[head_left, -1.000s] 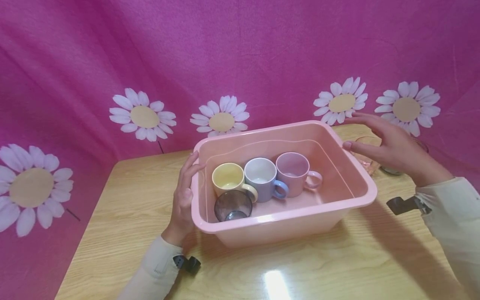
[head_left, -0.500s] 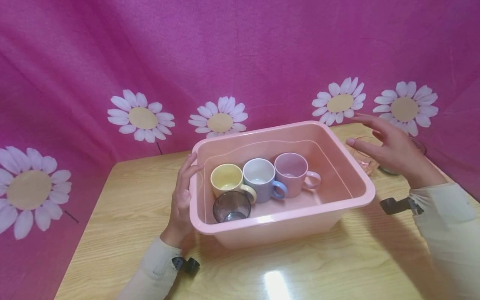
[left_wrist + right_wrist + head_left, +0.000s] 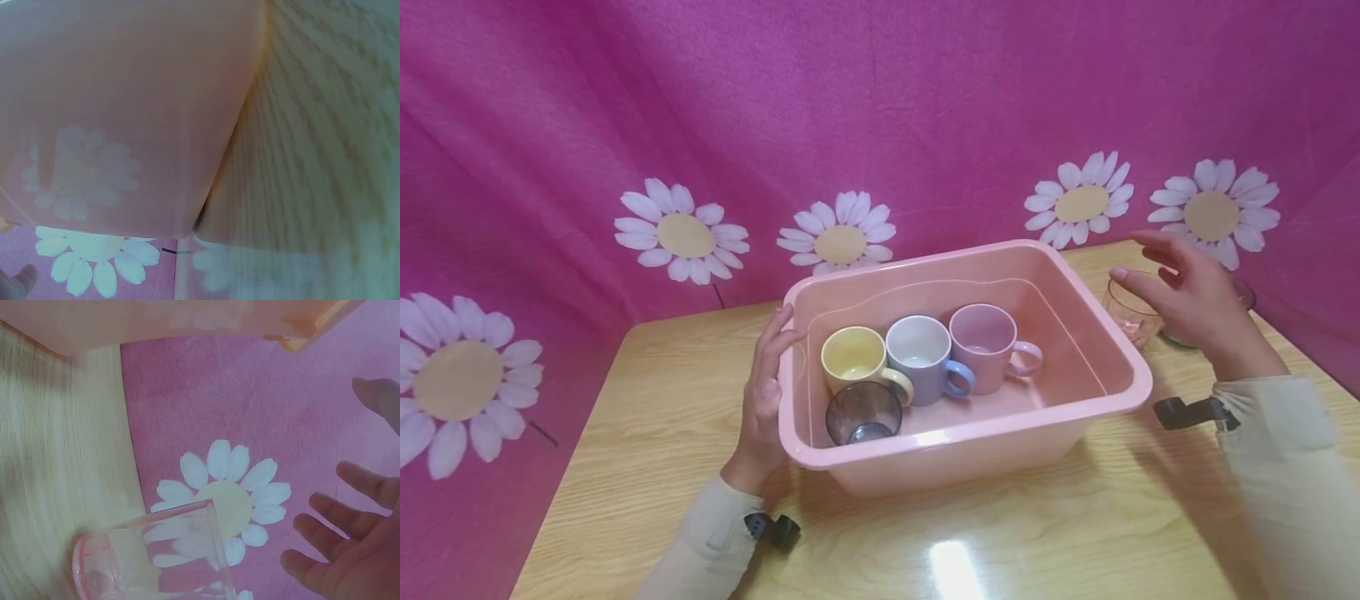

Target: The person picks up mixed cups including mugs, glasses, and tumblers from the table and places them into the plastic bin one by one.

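Observation:
The pink plastic basin (image 3: 1000,450) stands on the wooden table. My left hand (image 3: 763,408) rests against its left end, with a finger lying over the rim; the basin wall (image 3: 125,125) fills much of the left wrist view. Inside stand a yellow mug (image 3: 853,354), a blue-grey mug with white interior (image 3: 917,358) and a mauve mug (image 3: 983,346). A smoky dark glass cup (image 3: 863,412) is tilted in the front left corner. Right of the basin my right hand (image 3: 1198,300) hovers with fingers spread, holding nothing, near a clear pinkish glass (image 3: 150,556).
A dark-bottomed glass item (image 3: 1246,293) is partly hidden behind my right hand. A magenta cloth (image 3: 880,108) with white daisies hangs behind the table (image 3: 662,417). Dark camera mounts are strapped at both wrists.
My right hand has drawn away from the basin's right rim, moving right toward the pinkish glass. My left hand stays at the left rim, and the mugs have not moved.

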